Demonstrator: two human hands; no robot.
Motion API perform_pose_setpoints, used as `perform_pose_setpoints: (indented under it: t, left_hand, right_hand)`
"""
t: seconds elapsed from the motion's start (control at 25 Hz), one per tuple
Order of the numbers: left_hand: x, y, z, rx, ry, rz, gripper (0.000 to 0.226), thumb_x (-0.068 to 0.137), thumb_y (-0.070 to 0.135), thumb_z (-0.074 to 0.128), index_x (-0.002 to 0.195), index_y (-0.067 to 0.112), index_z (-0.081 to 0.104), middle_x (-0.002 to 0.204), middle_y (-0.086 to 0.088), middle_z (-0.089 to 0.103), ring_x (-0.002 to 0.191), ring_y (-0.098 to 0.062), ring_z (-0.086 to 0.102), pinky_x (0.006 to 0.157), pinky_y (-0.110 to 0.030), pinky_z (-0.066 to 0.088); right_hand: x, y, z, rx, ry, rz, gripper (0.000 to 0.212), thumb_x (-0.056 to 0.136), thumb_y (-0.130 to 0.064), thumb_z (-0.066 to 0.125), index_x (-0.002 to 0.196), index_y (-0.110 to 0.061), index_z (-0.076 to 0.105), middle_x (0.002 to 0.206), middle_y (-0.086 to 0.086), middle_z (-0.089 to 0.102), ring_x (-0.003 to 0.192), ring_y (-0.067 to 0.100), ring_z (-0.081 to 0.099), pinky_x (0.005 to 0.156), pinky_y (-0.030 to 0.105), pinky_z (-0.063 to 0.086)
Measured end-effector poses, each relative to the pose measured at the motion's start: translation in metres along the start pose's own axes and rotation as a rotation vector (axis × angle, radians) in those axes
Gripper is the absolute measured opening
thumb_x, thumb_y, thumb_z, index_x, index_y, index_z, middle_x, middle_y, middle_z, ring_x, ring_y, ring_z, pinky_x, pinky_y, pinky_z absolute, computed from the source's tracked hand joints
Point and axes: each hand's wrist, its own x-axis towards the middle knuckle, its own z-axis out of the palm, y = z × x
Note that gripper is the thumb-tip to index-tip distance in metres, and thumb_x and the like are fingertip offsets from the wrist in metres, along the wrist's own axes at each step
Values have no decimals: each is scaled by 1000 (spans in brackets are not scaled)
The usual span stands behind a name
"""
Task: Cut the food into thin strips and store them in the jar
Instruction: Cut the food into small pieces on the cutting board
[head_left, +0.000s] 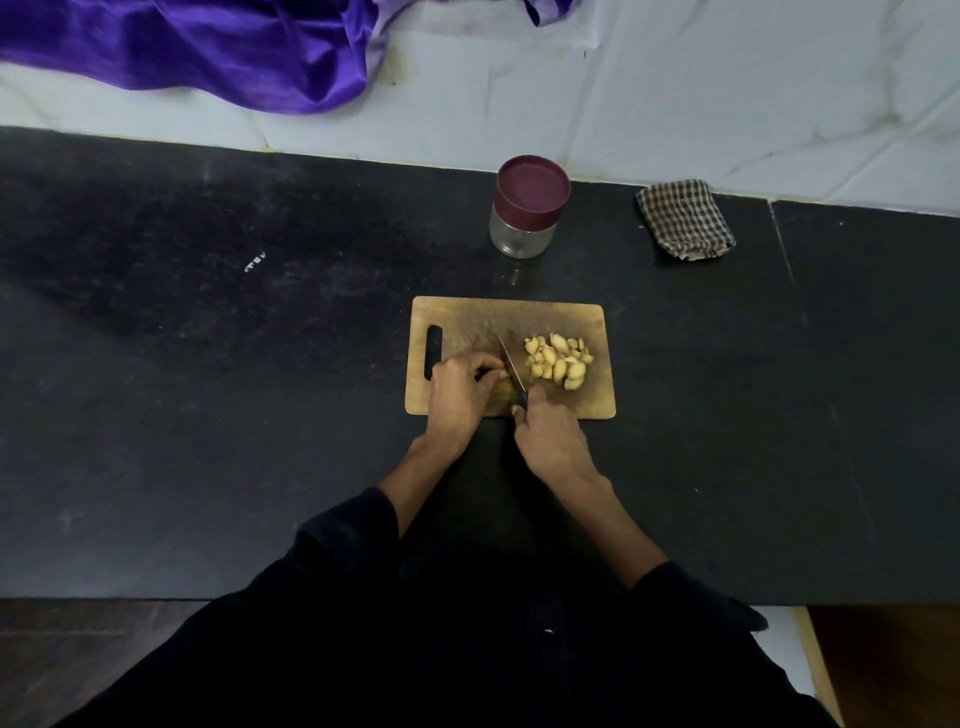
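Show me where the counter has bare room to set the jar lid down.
Bare counter lies left of the cutting board, and between the jar and the checked cloth. The board itself is crowded: both hands, knife, cut pieces.

I am looking down at what reads as a home kitchen. The long, dark speckled stone surface (208, 338) meets a wall of pale marbled tiles (727, 93). On it lies a rectangular wooden chopping board with a slot handle (467, 322). Behind the board stands a clear glass jar with a maroon screw lid (529, 208); to the right of that jar lies a folded brown-checked cloth (685, 218). A shiny purple fabric (208, 47) hangs against the wall, far left of the board.
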Motion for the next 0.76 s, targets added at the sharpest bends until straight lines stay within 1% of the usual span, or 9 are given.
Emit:
perform_pose_setpoints:
  t: [0.08, 0.24, 0.32, 0.44, 0.52, 0.64, 0.76]
  left_hand:
    - [0, 0, 0, 1, -2, -9, 10, 81, 8, 72, 90, 9, 73, 89, -1, 72, 78, -2, 62, 72, -3, 43]
    - [0, -2, 1, 9, -6, -10, 10, 81, 7, 72, 90, 9, 74, 89, -1, 72, 78, -2, 61, 72, -2, 43]
    - [1, -2, 2, 8, 3, -1, 10, 80, 6, 72, 89, 8, 74, 88, -1, 72, 77, -2, 60, 70, -1, 42]
    - [0, -3, 1, 8, 4, 4, 9, 80, 5, 72, 88, 9, 74, 87, -1, 72, 76, -1, 60, 71, -2, 43]
    - [1, -1, 0, 17, 0, 7, 9, 81, 5, 71, 89, 9, 73, 88, 0, 71, 76, -1, 59, 70, -2, 42]
    - [0, 2, 0, 36, 11, 14, 9, 82, 6, 70, 90, 8, 72, 88, -1, 71, 76, -1, 58, 69, 1, 40]
    - [2, 3, 1, 28, 33, -8, 9, 83, 5, 68, 91, 6, 72, 89, -3, 72, 76, -1, 58, 68, 3, 38]
  right_hand:
    - [0, -1, 1, -14, 4, 8, 20, 104, -27, 42, 117, -11, 47, 106, 14, 63, 101, 30, 61, 73, 40, 45]
    - [-1, -3, 7, -23, 2, 38, 20, 104, -25, 41, 117, -10, 46, 108, 15, 64, 101, 33, 62, 80, 46, 50]
    - [-1, -4, 9, -36, -10, 60, 21, 105, -24, 39, 119, -9, 45, 111, 16, 64, 104, 35, 62, 77, 44, 47]
    - [-1, -7, 10, -85, -14, 73, 21, 104, -22, 39, 119, -9, 44, 113, 17, 64, 106, 35, 62, 73, 39, 41]
    - [0, -7, 8, -86, -29, 90, 21, 104, -21, 41, 120, -9, 45, 113, 16, 64, 105, 33, 62, 74, 40, 42]
    - [3, -5, 4, -46, -63, 94, 23, 104, -25, 40, 121, -10, 46, 114, 15, 63, 105, 32, 60, 76, 41, 44]
    - [-2, 2, 5, -10, -35, 100, 25, 105, -29, 40, 121, -10, 46, 114, 15, 62, 107, 33, 59, 75, 39, 42]
